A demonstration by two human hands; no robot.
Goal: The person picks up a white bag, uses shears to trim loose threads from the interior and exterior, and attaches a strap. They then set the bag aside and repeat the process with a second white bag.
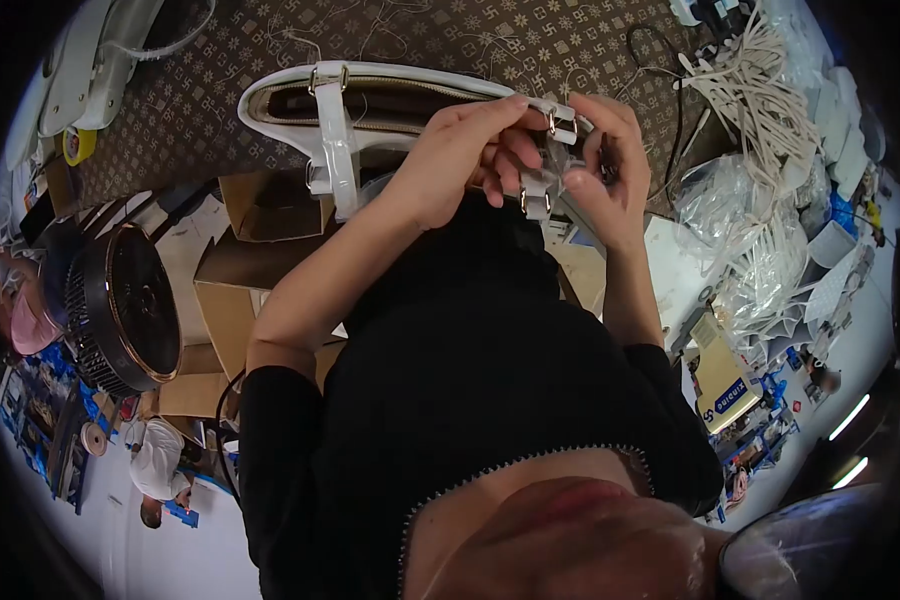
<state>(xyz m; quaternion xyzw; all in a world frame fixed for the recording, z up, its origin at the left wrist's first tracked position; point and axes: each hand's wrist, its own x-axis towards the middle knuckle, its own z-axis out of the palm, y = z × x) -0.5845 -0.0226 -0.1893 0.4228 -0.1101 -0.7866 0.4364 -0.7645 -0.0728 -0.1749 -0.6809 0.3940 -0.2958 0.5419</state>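
Observation:
A white handbag [290, 132] lies on the table with its brass zip open, showing a dark inside. Clear film covers its near-left strap [333, 130], which runs through a metal buckle. My left hand [455, 155] is closed on the bag's right end, thumb and forefinger beside the upper right buckle [562, 124]. Below it hangs another buckled strap end [536, 205]. My right hand [613, 165] curls around the right side of these straps, its thumb and fingertips at shiny clear film. What the right fingertips pinch is too small to make out.
Loose threads lie on the brown patterned tablecloth [190, 110]. White straps [760, 90] pile up at right, above clear plastic bags [730, 215]. More white bag parts [75, 75] and a tape roll [78, 146] are at left. Cardboard boxes [270, 205] and a fan [125, 305] stand below.

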